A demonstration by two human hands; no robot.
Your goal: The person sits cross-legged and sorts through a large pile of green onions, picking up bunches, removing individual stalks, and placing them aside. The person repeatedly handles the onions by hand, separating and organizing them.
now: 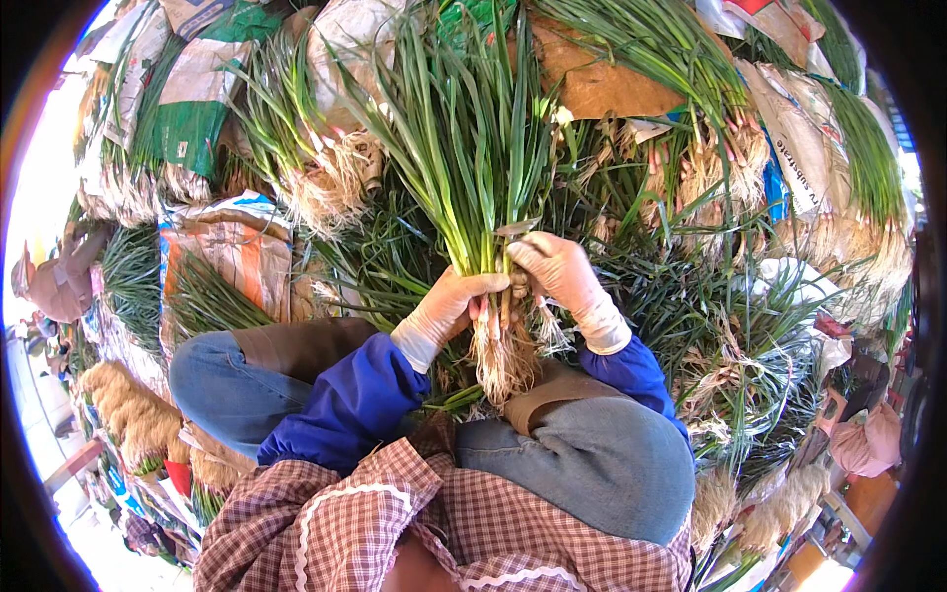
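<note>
A bunch of spring onions (473, 170) stands upright before me, its green leaves fanned away and its pale roots (499, 362) hanging toward my lap. My left hand (440, 303), in a thin pale glove, grips it just above the bulbs, thumb across the stalks. From the right, my right hand (558, 274), gloved alike, pinches the outer stalks with bent fingers. A thin grey-brown piece (516, 227) sticks out above those fingers; I cannot tell whether it is a blade or a dry leaf. Small white roots (553, 331) show below this hand.
Loose green leaves (651, 296) lie heaped around my crossed legs. Rooted bunches of spring onions (325, 170) lie beyond, some on a brown sheet (599, 74) or beside printed sacks (795, 140). An orange-striped sack (229, 255) is at left. Other people (865, 436) sit at both sides.
</note>
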